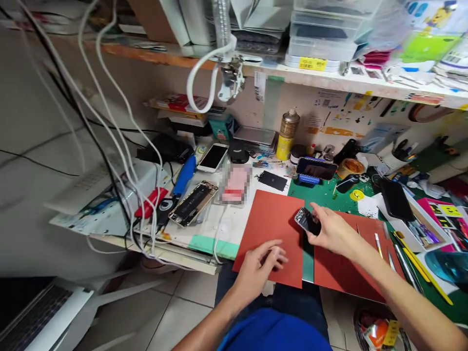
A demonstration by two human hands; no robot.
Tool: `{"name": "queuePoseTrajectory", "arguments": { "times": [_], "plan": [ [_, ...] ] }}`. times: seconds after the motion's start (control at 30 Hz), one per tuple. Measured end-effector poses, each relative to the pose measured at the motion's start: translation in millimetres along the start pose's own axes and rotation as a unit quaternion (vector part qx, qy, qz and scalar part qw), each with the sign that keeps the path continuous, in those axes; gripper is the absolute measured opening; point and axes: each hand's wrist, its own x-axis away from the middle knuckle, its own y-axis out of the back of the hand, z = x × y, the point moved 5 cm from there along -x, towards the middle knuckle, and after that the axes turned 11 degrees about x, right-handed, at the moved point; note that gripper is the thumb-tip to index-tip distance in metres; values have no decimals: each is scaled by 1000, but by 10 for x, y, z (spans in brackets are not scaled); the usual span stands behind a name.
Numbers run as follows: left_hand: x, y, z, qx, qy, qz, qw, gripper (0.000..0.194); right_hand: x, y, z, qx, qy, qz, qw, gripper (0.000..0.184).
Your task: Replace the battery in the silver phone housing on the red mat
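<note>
Between the thumb and fingers of my right hand (pixel 331 229) is a small dark opened phone (pixel 306 219), tilted, with bare metal parts showing at its far end. My fingers cover part of it. It is above the right side of a red mat (pixel 272 214). Over the near part of that mat is my left hand (pixel 258 265), fingers apart and slightly blurred, holding nothing. A second red mat (pixel 343 265) lies under my right forearm, with thin tools such as a white-handled one (pixel 379 245) on it.
An opened phone housing (pixel 193 203), a white phone (pixel 212 157) and a black panel (pixel 272 180) lie to the left and back. A propped phone (pixel 316 168) and a spray can (pixel 288 134) stand behind. White cables (pixel 109 117) hang at left; a shelf (pixel 278 70) overhangs.
</note>
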Motion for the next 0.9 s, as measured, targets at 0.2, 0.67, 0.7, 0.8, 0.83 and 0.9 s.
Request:
{"name": "queuePoseTrajectory", "arguments": {
  "times": [0.2, 0.67, 0.7, 0.8, 0.83, 0.9],
  "plan": [
    [-124, -156, 118, 168, 10, -40, 985, 61, 289, -79, 920, -113, -108, -130, 979, 71],
    [-348, 28, -79, 14, 44, 60, 997, 47, 672, -646, 946, -611, -298, 43, 732, 51],
    [-348, 18, -73, 14, 44, 56, 997, 46, 675, -666, 975, -619, -300, 45, 725, 52],
    [-354, -7, -38, 24, 54, 41, 997, 45, 689, -729, 1015, -629, -306, 49, 713, 54],
    [-359, -9, -25, 29, 57, 37, 997, 45, 691, -744, 1016, -628, -304, 49, 715, 54],
    [-367, -3, 1, 42, 61, 31, 997, 44, 691, -758, 1010, -620, -296, 44, 726, 52]
  ]
}}
